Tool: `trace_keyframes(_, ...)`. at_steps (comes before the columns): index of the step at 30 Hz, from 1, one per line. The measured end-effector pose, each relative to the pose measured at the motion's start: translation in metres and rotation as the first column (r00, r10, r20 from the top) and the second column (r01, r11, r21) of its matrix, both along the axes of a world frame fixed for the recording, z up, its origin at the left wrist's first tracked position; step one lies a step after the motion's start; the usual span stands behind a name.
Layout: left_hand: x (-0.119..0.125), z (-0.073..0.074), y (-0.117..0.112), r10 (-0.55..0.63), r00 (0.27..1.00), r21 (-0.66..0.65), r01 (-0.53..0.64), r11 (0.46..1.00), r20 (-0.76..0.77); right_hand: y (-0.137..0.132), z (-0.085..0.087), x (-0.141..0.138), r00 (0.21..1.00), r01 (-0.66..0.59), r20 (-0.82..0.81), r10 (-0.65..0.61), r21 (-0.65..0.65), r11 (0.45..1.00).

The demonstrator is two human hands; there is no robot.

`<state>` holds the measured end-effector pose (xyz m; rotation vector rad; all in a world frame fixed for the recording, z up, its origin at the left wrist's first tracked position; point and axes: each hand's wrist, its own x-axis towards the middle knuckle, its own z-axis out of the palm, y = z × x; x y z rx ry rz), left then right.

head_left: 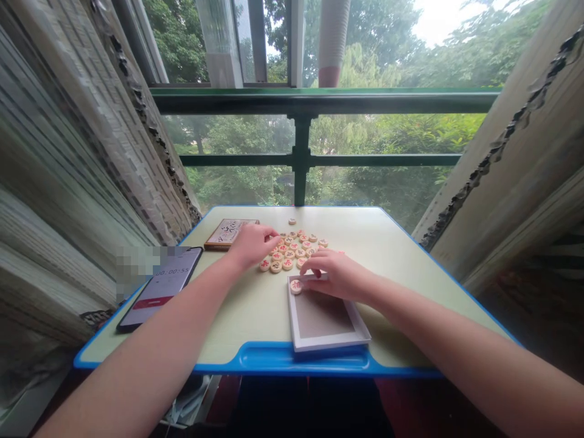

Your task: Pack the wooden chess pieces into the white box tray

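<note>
Several round wooden chess pieces (294, 248) with red characters lie heaped in the middle of a cream table (392, 255) with a blue rim. My left hand (253, 243) rests curled at the heap's left edge, fingers touching the pieces. My right hand (335, 272) lies at the far edge of a shallow white-rimmed box tray (326, 319), fingers bent over that edge. One piece (296, 286) sits in the tray's far left corner, just beside my right fingertips.
A box lid with black characters (230, 233) lies at the table's back left. A phone showing a timer (160, 287) lies at the left edge. One stray piece (292, 221) sits further back. A green railing (319, 100) and window stand behind.
</note>
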<state>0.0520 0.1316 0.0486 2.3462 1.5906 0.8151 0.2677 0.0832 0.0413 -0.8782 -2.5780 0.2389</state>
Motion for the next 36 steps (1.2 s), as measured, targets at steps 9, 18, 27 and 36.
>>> trace_keyframes(9,-0.004,-0.005,0.005,0.143,0.973,0.074,-0.132,0.989,-0.182,0.005,0.001,0.0,0.987,0.15,0.062,-0.149,-0.001,0.989)
trace_keyframes(18,-0.001,-0.008,0.002,-0.09,0.969,0.008,0.095,0.995,-0.229,0.002,0.001,-0.003,0.996,0.091,0.004,-0.091,0.013,0.996)
trace_keyframes(27,0.001,-0.016,0.006,-0.202,0.948,0.018,0.213,0.977,-0.245,0.002,0.006,0.003,0.99,0.082,0.109,-0.085,0.033,0.996)
trace_keyframes(36,0.001,-0.026,0.015,-0.181,0.962,0.034,0.192,0.981,-0.202,0.005,-0.004,-0.003,0.978,0.178,0.106,-0.179,0.027,0.984)
